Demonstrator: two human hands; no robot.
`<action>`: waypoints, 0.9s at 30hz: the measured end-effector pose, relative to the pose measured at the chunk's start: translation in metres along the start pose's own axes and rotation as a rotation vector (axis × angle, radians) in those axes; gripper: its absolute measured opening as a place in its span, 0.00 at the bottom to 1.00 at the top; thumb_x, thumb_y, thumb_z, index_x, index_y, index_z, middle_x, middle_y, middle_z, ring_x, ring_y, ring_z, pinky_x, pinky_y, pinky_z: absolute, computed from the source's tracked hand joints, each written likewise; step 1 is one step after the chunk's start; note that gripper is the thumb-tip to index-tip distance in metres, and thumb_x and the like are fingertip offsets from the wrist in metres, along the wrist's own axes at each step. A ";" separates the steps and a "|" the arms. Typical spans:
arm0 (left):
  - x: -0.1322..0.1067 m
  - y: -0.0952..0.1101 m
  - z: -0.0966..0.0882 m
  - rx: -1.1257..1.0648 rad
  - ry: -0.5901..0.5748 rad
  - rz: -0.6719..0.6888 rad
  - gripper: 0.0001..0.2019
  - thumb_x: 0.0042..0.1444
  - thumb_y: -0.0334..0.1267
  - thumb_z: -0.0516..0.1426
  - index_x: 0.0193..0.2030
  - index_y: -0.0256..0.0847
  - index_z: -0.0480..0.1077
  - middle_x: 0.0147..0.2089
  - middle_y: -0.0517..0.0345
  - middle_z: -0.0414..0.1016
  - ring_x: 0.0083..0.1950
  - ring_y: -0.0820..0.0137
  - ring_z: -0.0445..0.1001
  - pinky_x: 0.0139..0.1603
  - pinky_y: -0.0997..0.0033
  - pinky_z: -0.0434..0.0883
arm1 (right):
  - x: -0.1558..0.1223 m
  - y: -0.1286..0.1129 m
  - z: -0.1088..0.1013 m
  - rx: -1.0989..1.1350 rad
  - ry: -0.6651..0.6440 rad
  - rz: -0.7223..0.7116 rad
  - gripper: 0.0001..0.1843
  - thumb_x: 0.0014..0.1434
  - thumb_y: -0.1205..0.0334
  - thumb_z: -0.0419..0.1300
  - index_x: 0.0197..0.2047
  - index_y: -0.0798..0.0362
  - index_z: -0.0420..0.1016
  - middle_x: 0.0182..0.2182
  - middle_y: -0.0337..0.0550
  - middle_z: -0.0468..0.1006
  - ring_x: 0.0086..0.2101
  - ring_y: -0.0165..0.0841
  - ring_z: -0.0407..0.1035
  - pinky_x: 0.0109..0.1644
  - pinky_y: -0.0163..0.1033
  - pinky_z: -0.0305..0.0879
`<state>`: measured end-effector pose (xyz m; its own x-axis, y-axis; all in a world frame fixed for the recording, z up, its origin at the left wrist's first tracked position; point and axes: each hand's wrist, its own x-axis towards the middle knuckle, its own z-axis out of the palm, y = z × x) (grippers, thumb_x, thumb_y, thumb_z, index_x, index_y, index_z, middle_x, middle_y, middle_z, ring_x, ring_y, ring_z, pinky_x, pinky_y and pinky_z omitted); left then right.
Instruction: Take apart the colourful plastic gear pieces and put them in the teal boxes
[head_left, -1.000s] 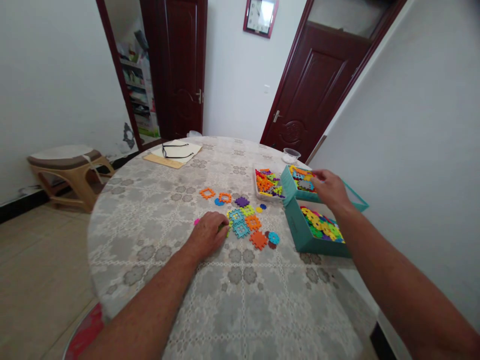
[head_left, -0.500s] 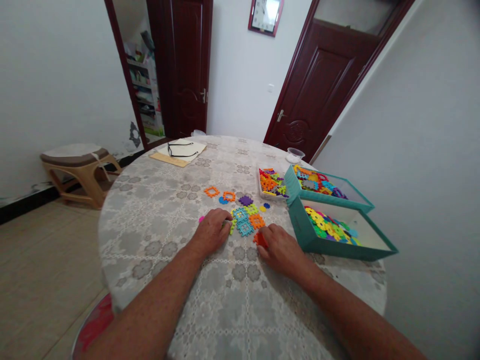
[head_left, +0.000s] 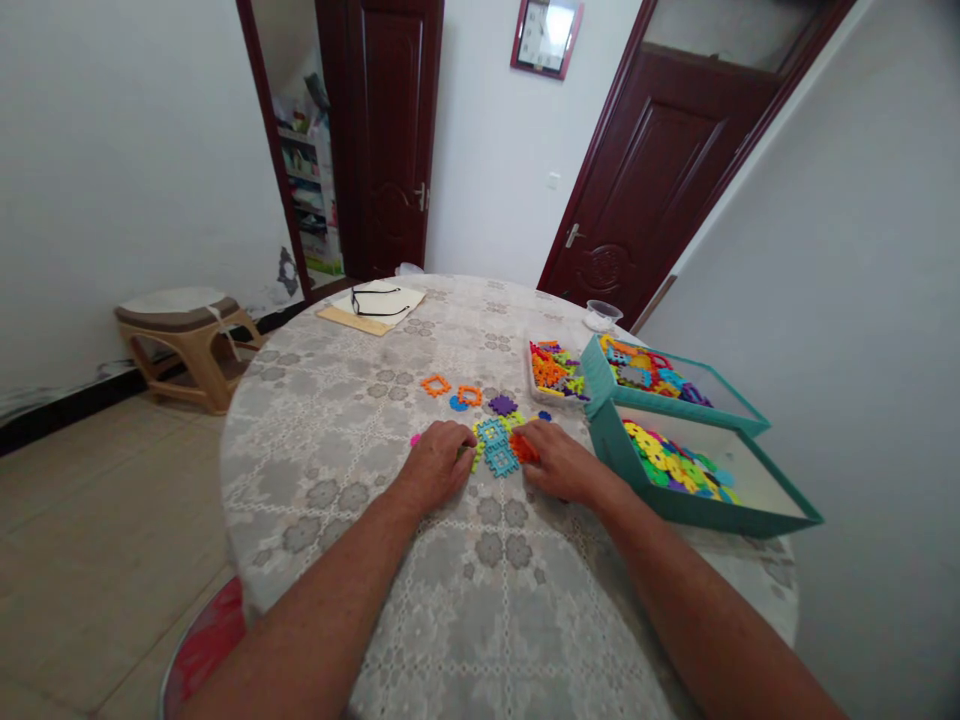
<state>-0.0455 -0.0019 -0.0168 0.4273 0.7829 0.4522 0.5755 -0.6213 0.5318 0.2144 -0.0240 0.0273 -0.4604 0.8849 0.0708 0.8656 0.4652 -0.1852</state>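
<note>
Left hand (head_left: 433, 465) and right hand (head_left: 561, 463) close together, not touching, either side of teal tile cluster (head_left: 496, 448) mid-table; right fingers on orange plastic tile (head_left: 523, 449) (grip unclear). Risk: knuckle nudge scattering loose pieces.

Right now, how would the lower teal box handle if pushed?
The teal box is probably light for its size; its thin, card-like walls may flex. The loose plastic pieces only partly fill it, so they'd likely shift. Low and wide on the tablecloth, it should slide rather than tip.
</note>
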 end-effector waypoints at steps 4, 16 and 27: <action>0.000 0.000 0.000 0.005 -0.021 -0.001 0.04 0.63 0.32 0.57 0.41 0.41 0.74 0.43 0.50 0.78 0.48 0.61 0.74 0.54 0.60 0.70 | -0.004 -0.002 0.003 -0.038 0.007 0.093 0.27 0.61 0.63 0.59 0.64 0.57 0.70 0.56 0.58 0.74 0.56 0.46 0.68 0.63 0.47 0.61; -0.001 -0.001 0.002 0.005 -0.001 0.010 0.04 0.63 0.32 0.57 0.42 0.41 0.74 0.43 0.50 0.78 0.48 0.61 0.74 0.53 0.61 0.70 | -0.004 -0.034 -0.008 0.092 0.031 -0.100 0.26 0.61 0.62 0.60 0.63 0.52 0.70 0.53 0.51 0.72 0.54 0.42 0.66 0.63 0.44 0.60; -0.001 -0.001 0.002 0.030 -0.009 0.009 0.04 0.64 0.33 0.58 0.42 0.39 0.74 0.43 0.50 0.78 0.48 0.61 0.74 0.54 0.61 0.70 | -0.016 -0.052 -0.009 0.109 -0.134 -0.068 0.20 0.59 0.61 0.62 0.55 0.52 0.70 0.48 0.47 0.69 0.47 0.40 0.67 0.55 0.44 0.65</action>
<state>-0.0447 -0.0023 -0.0194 0.4382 0.7779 0.4504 0.5925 -0.6268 0.5061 0.1784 -0.0626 0.0445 -0.5458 0.8368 -0.0435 0.8085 0.5122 -0.2898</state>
